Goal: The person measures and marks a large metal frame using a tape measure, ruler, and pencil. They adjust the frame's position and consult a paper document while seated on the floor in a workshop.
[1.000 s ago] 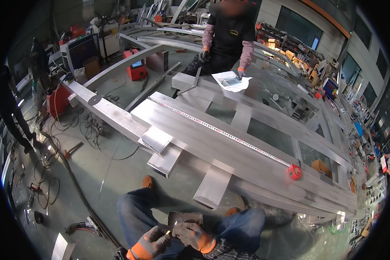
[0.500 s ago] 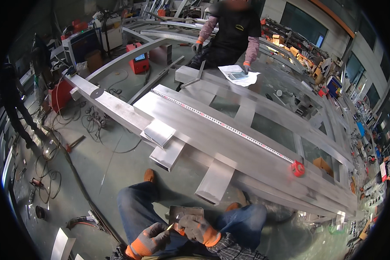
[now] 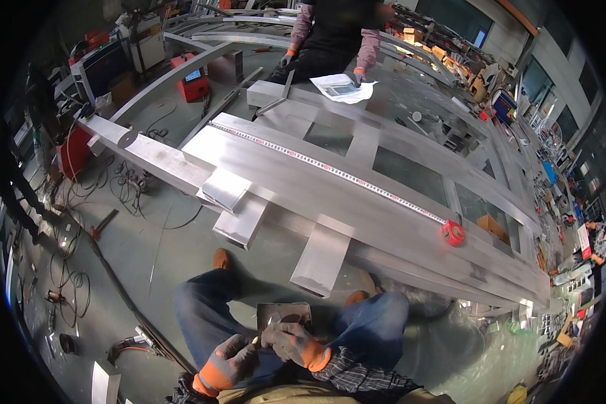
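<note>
My left hand [image 3: 230,363], in a grey and orange glove, is closed with a short pale stick [image 3: 254,341] pinched at its fingertips. My right hand [image 3: 293,342], gloved alike, is closed right beside that tip; whatever its fingers hold is too small to make out. Just beyond both hands, between my knees, is a grey rectangular piece [image 3: 301,310] with a thin rim. Farther ahead, a broad silver metal beam [image 3: 276,175] carries an extended tape measure [image 3: 343,172], whose red case [image 3: 453,233] sits toward the right end.
Short metal tube pieces [image 3: 322,259] stick out toward me from under the beam. Across it, a co-worker's gloved hand [image 3: 359,75] rests by a paper sheet [image 3: 343,89]. Cables [image 3: 124,296] and a red machine [image 3: 190,77] are on the floor at left.
The view has shifted, so the beam and tape measure sit higher and farther left. My hands stay close together, and the right one has turned slightly over the stick's tip.
</note>
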`<act>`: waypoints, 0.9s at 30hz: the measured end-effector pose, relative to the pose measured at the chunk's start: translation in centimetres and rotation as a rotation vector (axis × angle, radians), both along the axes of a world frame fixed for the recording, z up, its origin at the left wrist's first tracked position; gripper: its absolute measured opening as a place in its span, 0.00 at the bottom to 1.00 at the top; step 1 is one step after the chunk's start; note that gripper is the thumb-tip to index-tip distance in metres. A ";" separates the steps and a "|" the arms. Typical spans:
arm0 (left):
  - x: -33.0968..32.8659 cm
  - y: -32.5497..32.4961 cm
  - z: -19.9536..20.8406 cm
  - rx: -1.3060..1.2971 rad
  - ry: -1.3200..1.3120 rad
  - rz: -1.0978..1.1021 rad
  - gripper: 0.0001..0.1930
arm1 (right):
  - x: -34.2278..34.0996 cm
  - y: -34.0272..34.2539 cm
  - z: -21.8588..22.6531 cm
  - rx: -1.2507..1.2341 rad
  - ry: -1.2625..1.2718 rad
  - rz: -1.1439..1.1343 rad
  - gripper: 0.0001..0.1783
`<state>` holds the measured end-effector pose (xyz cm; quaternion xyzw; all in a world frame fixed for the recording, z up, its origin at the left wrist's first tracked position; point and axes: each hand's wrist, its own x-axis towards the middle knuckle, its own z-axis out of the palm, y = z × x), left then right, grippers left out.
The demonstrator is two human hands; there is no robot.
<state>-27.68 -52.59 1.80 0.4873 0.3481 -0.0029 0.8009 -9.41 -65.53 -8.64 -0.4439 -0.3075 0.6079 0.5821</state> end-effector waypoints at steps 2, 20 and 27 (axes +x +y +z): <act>-0.5 0.3 -1.0 -0.005 -0.007 0.002 0.12 | 1.1 -0.4 -2.8 0.053 -0.227 -0.033 0.10; 0.1 0.3 -0.5 0.081 -0.030 -0.022 0.10 | 0.4 0.9 7.1 -0.139 0.128 -0.041 0.10; 0.9 0.4 -0.1 0.020 0.029 -0.009 0.12 | 0.9 0.8 7.0 -0.152 -0.083 0.083 0.08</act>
